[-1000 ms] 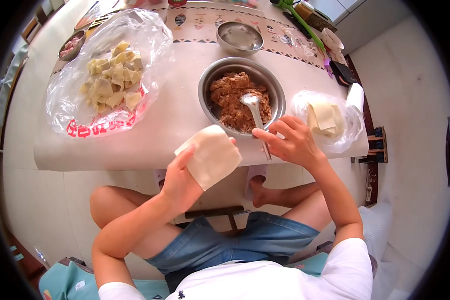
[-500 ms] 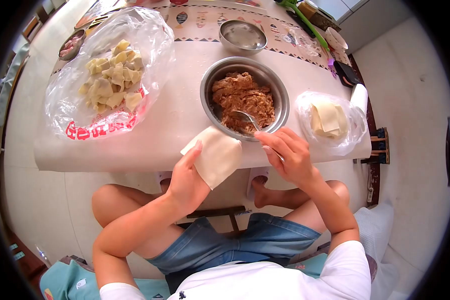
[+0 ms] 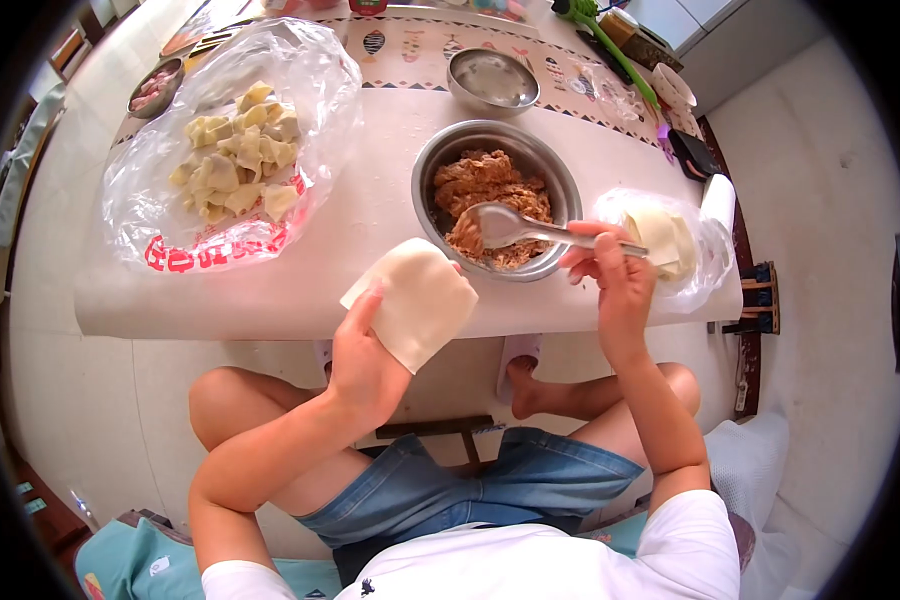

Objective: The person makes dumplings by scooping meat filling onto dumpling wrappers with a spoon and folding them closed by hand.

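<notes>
My left hand (image 3: 368,365) holds a pale square stack of dough wrappers (image 3: 412,303) in front of the table edge, thumb on top. A metal spoon (image 3: 550,232) is gripped by its handle in my right hand (image 3: 615,275), with the spoon's bowl over the brown minced filling (image 3: 490,185). That filling lies in a steel bowl (image 3: 425,190) near the table's front edge. To the right of it, more wrappers (image 3: 670,243) rest in a clear plastic bag (image 3: 712,262). Folded dumplings (image 3: 232,165) are piled on a clear bag with red print (image 3: 135,215) at the left.
Behind the filling bowl stands a smaller metal bowl (image 3: 492,82). A small bowl of pinkish pieces (image 3: 156,88) is at the far left. Green stalks (image 3: 625,65), a white bowl (image 3: 673,86) and a black object (image 3: 694,153) lie at the back right. The table's front edge (image 3: 220,325) runs below.
The spoon has come up out of the filling and swung to a flatter angle as my right hand moved right. My left hand with the wrappers has shifted slightly.
</notes>
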`<act>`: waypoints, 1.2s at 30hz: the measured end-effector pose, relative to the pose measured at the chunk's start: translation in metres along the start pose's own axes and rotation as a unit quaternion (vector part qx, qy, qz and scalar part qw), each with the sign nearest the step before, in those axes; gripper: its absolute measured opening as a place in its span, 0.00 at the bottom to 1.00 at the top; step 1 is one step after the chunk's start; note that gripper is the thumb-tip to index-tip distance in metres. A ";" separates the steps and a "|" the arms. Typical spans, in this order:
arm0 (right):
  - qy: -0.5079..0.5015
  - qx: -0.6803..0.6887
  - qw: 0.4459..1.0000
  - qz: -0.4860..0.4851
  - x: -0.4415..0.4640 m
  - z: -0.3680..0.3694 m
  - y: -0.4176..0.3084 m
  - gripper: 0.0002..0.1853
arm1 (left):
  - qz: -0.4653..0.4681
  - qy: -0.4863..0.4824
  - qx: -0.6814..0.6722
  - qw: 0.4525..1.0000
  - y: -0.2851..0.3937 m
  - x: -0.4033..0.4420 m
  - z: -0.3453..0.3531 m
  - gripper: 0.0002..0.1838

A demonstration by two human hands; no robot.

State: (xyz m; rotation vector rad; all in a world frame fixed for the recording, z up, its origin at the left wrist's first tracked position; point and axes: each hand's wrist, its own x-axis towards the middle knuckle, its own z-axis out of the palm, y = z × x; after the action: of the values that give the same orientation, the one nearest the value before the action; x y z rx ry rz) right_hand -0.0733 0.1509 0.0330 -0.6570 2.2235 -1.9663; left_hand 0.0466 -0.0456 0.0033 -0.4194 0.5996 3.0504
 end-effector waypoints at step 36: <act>-0.009 -0.072 0.956 -0.285 -0.017 0.015 -0.023 0.13 | -0.060 -0.111 0.043 0.991 0.022 0.012 0.014 0.32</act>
State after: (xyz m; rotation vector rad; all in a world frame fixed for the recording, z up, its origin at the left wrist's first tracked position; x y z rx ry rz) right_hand -0.0470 0.1416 0.0496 -1.4689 2.3687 -2.0025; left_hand 0.0302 -0.0611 0.0207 -0.1073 0.6642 2.8890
